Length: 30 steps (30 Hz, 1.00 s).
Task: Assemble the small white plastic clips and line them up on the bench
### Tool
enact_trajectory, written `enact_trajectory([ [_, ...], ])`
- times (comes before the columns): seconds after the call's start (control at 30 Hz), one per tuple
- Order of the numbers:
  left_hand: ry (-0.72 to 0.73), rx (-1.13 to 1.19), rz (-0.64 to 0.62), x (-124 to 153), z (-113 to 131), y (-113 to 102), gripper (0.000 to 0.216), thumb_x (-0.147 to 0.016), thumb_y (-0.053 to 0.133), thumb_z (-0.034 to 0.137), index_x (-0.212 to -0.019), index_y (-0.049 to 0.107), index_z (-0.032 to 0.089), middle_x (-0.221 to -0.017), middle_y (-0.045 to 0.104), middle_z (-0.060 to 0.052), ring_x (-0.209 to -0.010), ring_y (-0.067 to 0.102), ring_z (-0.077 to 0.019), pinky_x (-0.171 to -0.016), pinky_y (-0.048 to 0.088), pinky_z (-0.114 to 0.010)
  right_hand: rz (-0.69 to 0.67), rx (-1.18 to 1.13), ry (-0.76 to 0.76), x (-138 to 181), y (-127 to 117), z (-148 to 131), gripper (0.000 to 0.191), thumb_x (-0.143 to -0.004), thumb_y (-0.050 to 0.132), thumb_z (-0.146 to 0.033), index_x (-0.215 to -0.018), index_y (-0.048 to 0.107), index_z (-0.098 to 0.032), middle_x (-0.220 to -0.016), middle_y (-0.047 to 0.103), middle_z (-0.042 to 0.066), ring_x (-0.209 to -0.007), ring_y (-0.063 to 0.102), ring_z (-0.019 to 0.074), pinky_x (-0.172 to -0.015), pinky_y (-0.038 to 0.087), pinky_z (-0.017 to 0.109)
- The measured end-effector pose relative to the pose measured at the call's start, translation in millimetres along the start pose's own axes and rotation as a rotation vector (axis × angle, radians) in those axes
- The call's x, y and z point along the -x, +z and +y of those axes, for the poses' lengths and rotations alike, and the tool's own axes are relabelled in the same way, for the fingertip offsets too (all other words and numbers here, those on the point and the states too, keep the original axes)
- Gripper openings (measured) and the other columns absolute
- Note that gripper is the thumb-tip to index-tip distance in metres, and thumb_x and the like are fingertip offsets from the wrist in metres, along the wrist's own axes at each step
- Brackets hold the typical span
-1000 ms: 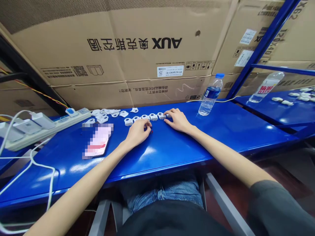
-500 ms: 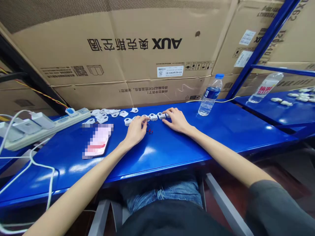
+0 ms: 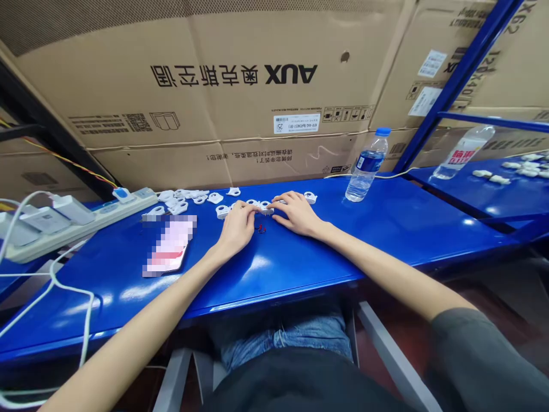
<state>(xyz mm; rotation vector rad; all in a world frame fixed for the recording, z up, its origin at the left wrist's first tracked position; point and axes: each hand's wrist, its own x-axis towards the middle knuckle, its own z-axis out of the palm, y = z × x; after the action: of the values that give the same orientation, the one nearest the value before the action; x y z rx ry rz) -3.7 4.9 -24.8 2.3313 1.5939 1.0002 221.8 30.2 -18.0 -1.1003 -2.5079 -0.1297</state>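
Note:
A row of small white plastic parts with round holes runs across the blue table, partly hidden behind my hands. My left hand (image 3: 238, 228) rests by the row, its thumb and fingertips closed at the edge of a white plastic part (image 3: 253, 203). From the right, my right hand (image 3: 297, 214) reaches in with thumb and forefinger apart. Its forefinger touches another holed part (image 3: 266, 208), and its other fingers cover more of the row. At the row's right end stands one part (image 3: 310, 198), and at the left end another (image 3: 222, 212). Small red and black pieces (image 3: 261, 229) lie just in front of the hands.
More white parts (image 3: 175, 201) are heaped at the back left. A phone (image 3: 171, 249) lies left of my left arm. A power strip (image 3: 103, 214) with chargers and loose cables occupies the left edge. A water bottle (image 3: 366, 166) stands at the back right, before cardboard boxes (image 3: 231, 126).
My right hand has shifted left along the row toward my left hand, uncovering the part at the right end. My left hand has barely moved.

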Motion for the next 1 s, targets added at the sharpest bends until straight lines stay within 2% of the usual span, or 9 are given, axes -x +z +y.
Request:
enact_trajectory([
  [0.23, 0.010, 0.016, 0.001, 0, 0, -2, 0.038, -0.103, 0.038, 0.023, -0.105, 0.076, 0.019, -0.111, 0.064, -0.014, -0.109, 0.064, -0.0284, -0.102, 0.054, -0.049, -0.010, 0.001, -0.048, 2, -2, -1, 0.032, -0.108, 0.048, -0.034, -0.130, 0.070, -0.025, -0.132, 0.070, 0.010, -0.126, 0.053, 0.0309, -0.110, 0.040, 0.048],
  [0.5, 0.026, 0.032, 0.000, -1, 2, -4, 0.029, -0.104, 0.035, 0.024, -0.107, 0.064, 0.020, -0.112, 0.067, -0.013, -0.108, 0.063, -0.0276, -0.099, 0.053, -0.047, -0.016, -0.032, -0.088, 5, -3, 1, 0.031, -0.107, 0.049, -0.035, -0.128, 0.070, -0.026, -0.130, 0.069, 0.010, -0.125, 0.052, 0.0307, -0.110, 0.038, 0.047],
  [0.73, 0.017, 0.051, 0.006, -1, 9, -4, 0.016, -0.100, 0.050, 0.029, -0.101, 0.063, 0.022, -0.099, 0.069, -0.007, -0.095, 0.066, -0.0238, -0.090, 0.053, -0.039, -0.011, -0.039, -0.053, 5, -1, 2, 0.035, -0.104, 0.054, -0.033, -0.135, 0.064, -0.022, -0.135, 0.067, 0.013, -0.126, 0.052, 0.0321, -0.108, 0.040, 0.047],
  [0.9, -0.036, 0.092, 0.018, -1, 15, -8, 0.013, -0.095, 0.059, 0.028, -0.096, 0.070, 0.021, -0.099, 0.077, -0.006, -0.093, 0.070, -0.0235, -0.086, 0.054, -0.037, 0.015, -0.058, -0.050, 6, -1, 3, 0.022, -0.102, 0.056, -0.032, -0.118, 0.069, -0.023, -0.136, 0.065, 0.011, -0.126, 0.052, 0.0303, -0.107, 0.040, 0.046],
  [1.0, -0.078, 0.163, 0.035, -2, 20, -13, 0.012, -0.092, 0.064, 0.028, -0.094, 0.074, 0.021, -0.097, 0.080, -0.004, -0.088, 0.073, -0.0220, -0.083, 0.056, -0.035, 0.057, -0.071, -0.080, 7, -3, 2, 0.020, -0.102, 0.056, -0.030, -0.117, 0.069, -0.023, -0.138, 0.064, 0.011, -0.126, 0.052, 0.0292, -0.106, 0.040, 0.045],
])
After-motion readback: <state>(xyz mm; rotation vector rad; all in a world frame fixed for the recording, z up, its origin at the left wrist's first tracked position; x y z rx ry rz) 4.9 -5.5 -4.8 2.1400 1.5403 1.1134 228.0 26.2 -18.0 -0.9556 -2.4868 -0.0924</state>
